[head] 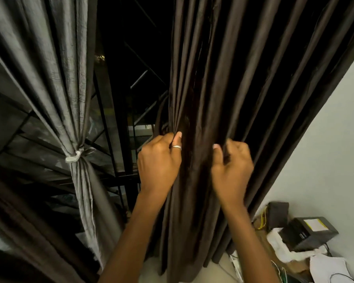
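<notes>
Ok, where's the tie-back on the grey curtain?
In the head view, the pale tie-back cinches the grey curtain at left, level with the left hand gripping the dark curtain.

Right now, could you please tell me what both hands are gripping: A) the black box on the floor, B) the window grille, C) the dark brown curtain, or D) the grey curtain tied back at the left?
C: the left hand and the right hand each pinch folds of the dark brown curtain, while the grey curtain hangs apart, untouched.
</notes>
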A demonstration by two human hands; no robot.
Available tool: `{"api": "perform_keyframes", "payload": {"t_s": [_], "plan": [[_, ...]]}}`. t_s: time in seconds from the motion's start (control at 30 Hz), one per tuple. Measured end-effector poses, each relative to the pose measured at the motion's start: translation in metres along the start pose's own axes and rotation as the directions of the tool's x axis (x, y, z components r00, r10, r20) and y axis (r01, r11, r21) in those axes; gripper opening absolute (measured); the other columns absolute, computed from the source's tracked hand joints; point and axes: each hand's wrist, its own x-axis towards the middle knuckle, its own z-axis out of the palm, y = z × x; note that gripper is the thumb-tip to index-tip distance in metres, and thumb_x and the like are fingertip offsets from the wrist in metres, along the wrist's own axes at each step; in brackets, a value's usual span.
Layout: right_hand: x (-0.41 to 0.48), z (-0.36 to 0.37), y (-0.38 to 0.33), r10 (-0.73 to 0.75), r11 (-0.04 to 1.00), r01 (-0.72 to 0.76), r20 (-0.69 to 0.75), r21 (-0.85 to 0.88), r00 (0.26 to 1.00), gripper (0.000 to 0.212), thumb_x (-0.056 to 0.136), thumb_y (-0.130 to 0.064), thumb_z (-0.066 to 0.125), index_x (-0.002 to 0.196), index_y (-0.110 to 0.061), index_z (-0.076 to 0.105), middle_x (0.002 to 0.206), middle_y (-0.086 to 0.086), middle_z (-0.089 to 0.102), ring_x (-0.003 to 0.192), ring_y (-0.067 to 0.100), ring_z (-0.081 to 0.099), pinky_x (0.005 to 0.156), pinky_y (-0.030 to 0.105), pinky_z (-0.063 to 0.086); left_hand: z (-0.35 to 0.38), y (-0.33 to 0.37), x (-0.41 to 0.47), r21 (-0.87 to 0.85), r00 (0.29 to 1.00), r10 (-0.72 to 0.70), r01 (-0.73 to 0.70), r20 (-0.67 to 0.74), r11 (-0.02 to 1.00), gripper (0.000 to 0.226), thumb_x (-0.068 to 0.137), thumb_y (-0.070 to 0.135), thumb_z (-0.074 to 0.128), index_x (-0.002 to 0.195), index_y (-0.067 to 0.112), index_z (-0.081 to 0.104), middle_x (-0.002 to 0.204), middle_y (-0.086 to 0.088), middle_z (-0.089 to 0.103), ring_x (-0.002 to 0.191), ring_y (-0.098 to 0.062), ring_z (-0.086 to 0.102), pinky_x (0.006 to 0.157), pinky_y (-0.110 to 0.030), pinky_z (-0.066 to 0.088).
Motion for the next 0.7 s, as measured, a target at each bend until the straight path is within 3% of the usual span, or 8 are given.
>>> {"api": "perform_keyframes", "payload": {"t_s": [0.13, 0.33, 0.47, 0.53, 0.57, 0.7], "plan": [[-0.032, 0.029, -0.026, -0.037, 0.986, -0.001, 0.223, 0.168, 0.974, 0.019, 0.100, -0.011, 0.062, 0.116, -0.007, 0.070, 0.100, 0.000, 0.058, 0.081, 0.004, 0.057, 0.072, 0.020, 0.049, 0.005, 0.009, -0.006, -0.097, 0.999, 0.011, -0.007, 0.048, 0.995, 0.033, 0.101, 0.031, 0.058, 0.075, 0.012, 0.068, 0.065, 0.011, 0.046, 0.055, -0.009, 0.045, 0.055, -0.022, 0.032], [-0.038, 0.041, -0.038, -0.050, 0.982, -0.008, 0.297, 0.190, 0.954, 0.028, 0.103, -0.015, 0.058, 0.129, -0.009, 0.067, 0.101, -0.002, 0.058, 0.088, -0.001, 0.058, 0.076, 0.008, 0.045, -0.002, -0.001, -0.003, -0.124, 0.997, 0.004, 0.006, 0.073, 0.992, 0.037, 0.103, 0.035, 0.054, 0.077, 0.014, 0.069, 0.068, 0.007, 0.055, 0.057, -0.009, 0.052, 0.053, -0.026, 0.042], [-0.041, 0.042, -0.033, -0.027, 0.987, -0.027, 0.330, 0.158, 0.944, 0.015, 0.098, -0.003, 0.059, 0.111, -0.003, 0.066, 0.100, -0.006, 0.060, 0.082, -0.002, 0.050, 0.070, 0.004, 0.041, -0.006, 0.004, -0.003, -0.070, 0.990, -0.025, 0.035, 0.139, 0.997, 0.053, 0.097, 0.061, 0.046, 0.076, 0.016, 0.061, 0.072, 0.003, 0.059, 0.061, -0.014, 0.057, 0.055, -0.034, 0.049], [-0.039, 0.040, -0.032, -0.017, 0.992, -0.025, 0.327, 0.123, 0.945, 0.006, 0.100, 0.000, 0.055, 0.097, -0.001, 0.060, 0.076, -0.016, 0.058, 0.066, -0.002, 0.051, 0.058, 0.007, 0.041, -0.008, 0.011, 0.001, 0.011, 0.980, -0.092, 0.092, 0.174, 0.996, 0.059, 0.088, 0.075, 0.046, 0.072, 0.018, 0.050, 0.069, 0.003, 0.056, 0.061, -0.016, 0.057, 0.056, -0.031, 0.047], [-0.038, 0.040, -0.035, 0.024, 0.993, -0.058, 0.302, 0.102, 0.953, 0.012, 0.101, 0.000, 0.053, 0.090, -0.002, 0.056, 0.067, -0.016, 0.052, 0.057, -0.001, 0.049, 0.053, 0.008, 0.039, -0.008, 0.013, 0.004, 0.053, 0.975, -0.117, 0.109, 0.187, 0.993, 0.062, 0.085, 0.079, 0.046, 0.074, 0.017, 0.050, 0.068, 0.003, 0.057, 0.063, -0.017, 0.058, 0.057, -0.032, 0.048], [-0.048, 0.044, -0.032, -0.003, 0.977, -0.063, 0.307, 0.205, 0.952, 0.008, 0.092, 0.007, 0.064, 0.085, 0.002, 0.064, 0.085, -0.017, 0.043, 0.072, -0.008, 0.052, 0.059, 0.003, 0.036, -0.007, 0.018, 0.014, 0.136, 0.970, -0.134, 0.108, 0.201, 0.985, 0.066, 0.088, 0.077, 0.044, 0.102, 0.015, 0.061, 0.071, 0.001, 0.064, 0.069, -0.020, 0.066, 0.061, -0.036, 0.054]]}}
